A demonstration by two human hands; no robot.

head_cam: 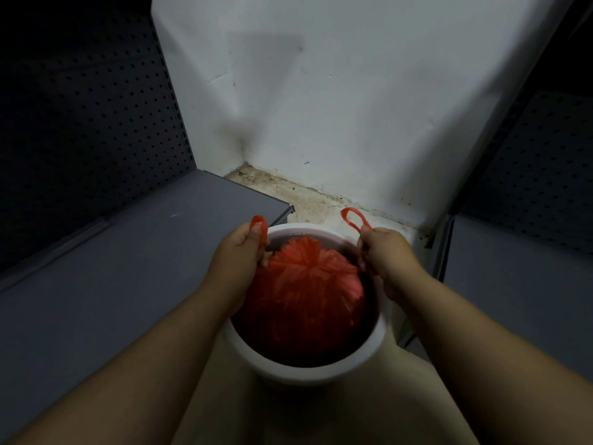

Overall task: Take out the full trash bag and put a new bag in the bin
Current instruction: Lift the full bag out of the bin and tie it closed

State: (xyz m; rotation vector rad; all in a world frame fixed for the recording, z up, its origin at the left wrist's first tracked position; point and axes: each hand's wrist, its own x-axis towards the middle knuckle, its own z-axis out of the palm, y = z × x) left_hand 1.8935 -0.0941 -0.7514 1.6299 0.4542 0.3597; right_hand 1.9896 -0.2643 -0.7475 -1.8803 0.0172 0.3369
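Observation:
A round white bin (308, 364) stands on the floor below me. Inside it sits a full red trash bag (305, 290), its top gathered into pleats at the middle. My left hand (239, 252) grips the bag's left drawstring handle, and a red loop (259, 223) sticks out above the fingers. My right hand (386, 252) grips the right handle, with its red loop (354, 220) standing up over the bin's far rim. Both hands are at the rim, on opposite sides of the bag. The bag's lower part is hidden inside the bin.
A grey shelf (128, 268) with a dark perforated back panel (90, 117) is close on the left. Another grey shelf (519, 284) flanks the right. A white wall (337, 107) meets a dirty floor strip (288, 191) just behind the bin.

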